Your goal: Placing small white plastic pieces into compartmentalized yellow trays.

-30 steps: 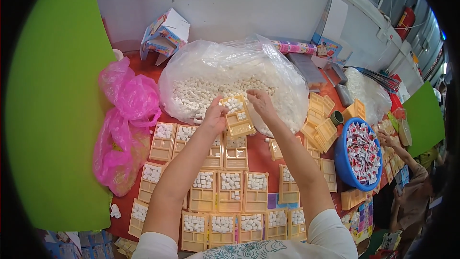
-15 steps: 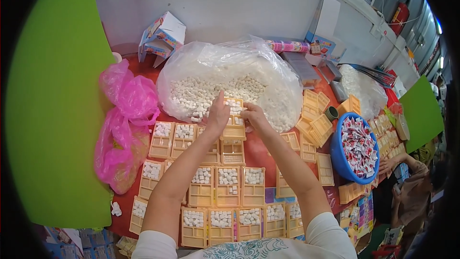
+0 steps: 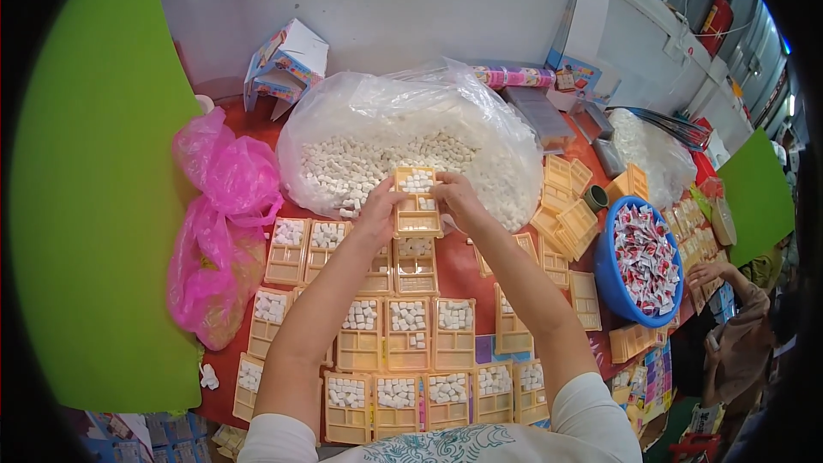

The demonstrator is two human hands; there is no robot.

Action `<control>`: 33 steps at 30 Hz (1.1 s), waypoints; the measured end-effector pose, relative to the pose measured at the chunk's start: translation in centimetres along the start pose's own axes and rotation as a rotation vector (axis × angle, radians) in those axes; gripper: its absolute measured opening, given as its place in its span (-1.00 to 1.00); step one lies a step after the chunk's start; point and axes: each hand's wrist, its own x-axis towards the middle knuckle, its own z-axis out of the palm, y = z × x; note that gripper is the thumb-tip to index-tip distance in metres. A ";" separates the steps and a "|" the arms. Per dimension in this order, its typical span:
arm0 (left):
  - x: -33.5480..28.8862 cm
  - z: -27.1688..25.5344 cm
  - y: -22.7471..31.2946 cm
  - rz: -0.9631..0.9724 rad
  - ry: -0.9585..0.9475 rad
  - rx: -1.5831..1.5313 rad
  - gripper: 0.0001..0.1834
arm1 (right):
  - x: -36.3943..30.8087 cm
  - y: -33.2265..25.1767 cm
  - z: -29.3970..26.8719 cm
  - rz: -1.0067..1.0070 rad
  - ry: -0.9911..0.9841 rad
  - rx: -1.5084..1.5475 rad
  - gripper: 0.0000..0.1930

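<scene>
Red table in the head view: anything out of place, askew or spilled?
A crumpled-looking white scrap lies loose near the left edge of the table, apart from the trays. At right, a tray heap sits tilted and jumbled, unlike the neat rows.

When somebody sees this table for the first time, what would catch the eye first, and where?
Probably the big clear bag of white pieces at the back of the red table, with the left hand and right hand holding a yellow tray before it. The bright pink bag to the left, the green panel at the far left and the blue tub of packets at the right would likely follow.
</scene>
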 end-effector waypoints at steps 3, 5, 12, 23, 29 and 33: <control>0.7 -0.9 1.0 0.074 0.050 0.061 -0.42 | 1.9 -2.0 0.2 0.067 -0.063 -0.262 -0.72; 1.0 -0.8 1.9 0.124 0.105 0.021 -0.46 | 4.7 -1.3 -2.3 -0.155 0.074 -0.536 -0.72; -0.3 -4.8 3.1 0.136 0.192 0.036 -0.46 | 6.6 -0.1 -0.4 -0.157 0.046 -1.548 -0.77; -0.5 -3.6 1.0 0.066 0.111 0.006 -0.45 | 6.2 -1.0 -0.1 -0.442 0.100 -1.069 -0.81; 0.0 -3.1 -0.8 0.044 0.134 0.046 -0.43 | 3.8 -0.8 3.5 -0.590 -0.153 -1.057 -0.78; -0.7 -2.3 -0.7 0.038 0.159 0.047 -0.44 | 2.8 -1.1 3.5 -0.595 -0.183 -1.161 -0.76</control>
